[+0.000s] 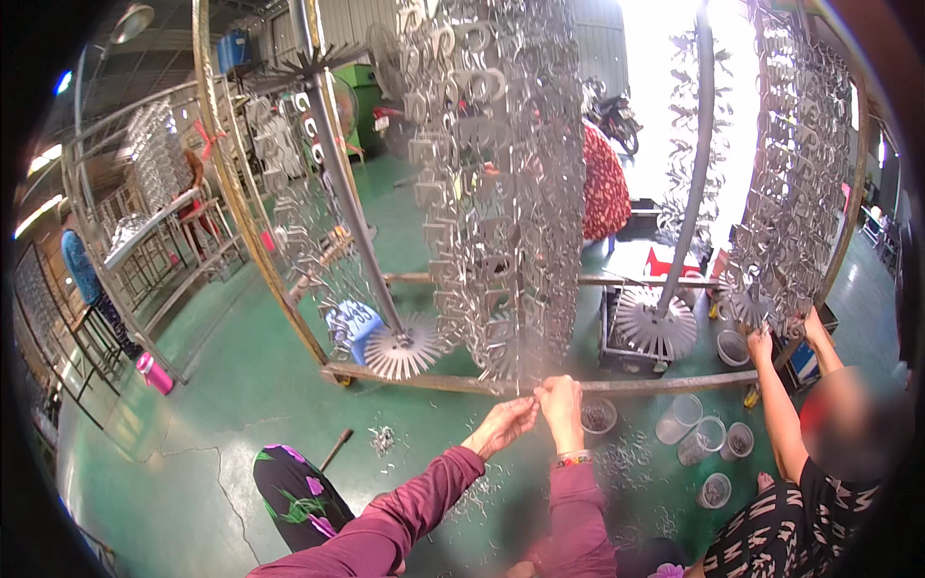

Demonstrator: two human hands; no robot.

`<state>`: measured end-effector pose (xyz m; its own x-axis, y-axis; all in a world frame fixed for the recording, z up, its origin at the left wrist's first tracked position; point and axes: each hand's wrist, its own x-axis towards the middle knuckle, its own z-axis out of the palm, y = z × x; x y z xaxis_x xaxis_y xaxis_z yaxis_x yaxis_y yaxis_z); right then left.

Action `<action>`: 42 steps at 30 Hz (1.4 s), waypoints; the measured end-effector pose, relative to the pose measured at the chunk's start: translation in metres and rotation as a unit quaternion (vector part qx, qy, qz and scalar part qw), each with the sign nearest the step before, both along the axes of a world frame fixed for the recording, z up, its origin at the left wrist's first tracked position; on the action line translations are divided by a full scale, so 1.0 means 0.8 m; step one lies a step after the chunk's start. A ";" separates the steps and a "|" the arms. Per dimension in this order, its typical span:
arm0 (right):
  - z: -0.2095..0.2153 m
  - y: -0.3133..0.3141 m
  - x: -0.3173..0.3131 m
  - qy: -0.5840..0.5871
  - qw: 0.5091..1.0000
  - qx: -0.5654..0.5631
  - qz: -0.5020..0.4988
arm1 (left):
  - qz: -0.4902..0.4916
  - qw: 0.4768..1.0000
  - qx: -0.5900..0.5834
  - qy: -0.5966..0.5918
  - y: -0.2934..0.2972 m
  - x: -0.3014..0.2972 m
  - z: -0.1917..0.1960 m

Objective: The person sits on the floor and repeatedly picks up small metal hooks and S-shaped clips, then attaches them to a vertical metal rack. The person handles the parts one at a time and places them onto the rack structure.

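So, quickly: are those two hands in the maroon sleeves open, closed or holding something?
Left hand: closed, fingertips together; anything held is too small to tell.
Right hand: closed, fingers curled; whether it holds anything can't be told.

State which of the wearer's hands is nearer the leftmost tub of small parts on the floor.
Right. The right hand is just left of the tub in the picture; the left hand is farther left, with the right hand between it and the tub.
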<state>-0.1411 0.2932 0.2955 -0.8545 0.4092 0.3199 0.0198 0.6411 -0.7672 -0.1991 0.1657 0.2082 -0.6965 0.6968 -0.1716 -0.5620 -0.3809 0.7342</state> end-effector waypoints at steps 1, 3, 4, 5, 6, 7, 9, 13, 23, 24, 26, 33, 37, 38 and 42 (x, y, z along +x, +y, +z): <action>-0.002 -0.002 -0.003 0.000 1.000 0.004 -0.001 | -0.006 0.999 0.021 -0.025 -0.001 -0.002 -0.002; -0.004 -0.005 -0.001 0.004 1.000 0.011 0.010 | -0.017 0.998 0.031 -0.042 -0.003 -0.002 -0.009; -0.003 -0.005 -0.002 -0.006 1.000 0.009 0.013 | -0.023 0.998 0.035 -0.051 -0.005 -0.006 -0.011; 0.000 -0.008 0.000 -0.013 1.000 -0.007 0.019 | -0.028 0.998 0.034 -0.050 -0.009 -0.005 -0.010; 0.005 -0.013 0.003 -0.021 0.999 -0.023 0.026 | -0.033 0.998 0.033 -0.050 -0.013 -0.004 -0.009; 0.007 -0.017 0.003 -0.029 0.998 -0.039 0.033 | -0.037 0.998 0.032 -0.049 -0.019 -0.004 -0.008; 0.008 -0.013 0.004 -0.025 0.999 -0.037 0.024 | -0.038 0.998 0.033 -0.047 -0.013 -0.002 -0.005; 0.000 -0.014 -0.002 -0.023 0.999 -0.024 0.010 | -0.042 0.998 0.027 -0.039 -0.013 -0.006 -0.011; 0.003 -0.030 0.011 -0.008 0.997 0.048 -0.057 | -0.277 0.857 -0.375 0.217 -0.070 0.044 0.030; 0.001 -0.032 0.011 0.000 0.997 0.054 -0.057 | -0.284 0.830 -0.405 0.256 -0.079 0.041 0.052; -0.006 -0.035 0.005 0.015 0.996 0.065 -0.058 | -0.205 0.754 -0.401 0.479 -0.093 0.026 0.114; -0.011 -0.030 0.017 0.000 0.991 0.116 -0.063 | 0.325 0.599 -0.249 0.688 -0.037 0.024 0.399; -0.007 -0.042 0.022 -0.008 0.993 0.109 -0.044 | 0.337 0.497 -0.316 0.734 -0.017 0.001 0.437; -0.006 -0.042 0.024 -0.012 0.993 0.113 -0.041 | 0.341 0.491 -0.302 0.743 -0.013 -0.003 0.434; -0.001 -0.038 0.030 -0.016 0.990 0.137 -0.038 | 0.335 0.510 -0.311 0.729 -0.007 -0.008 0.428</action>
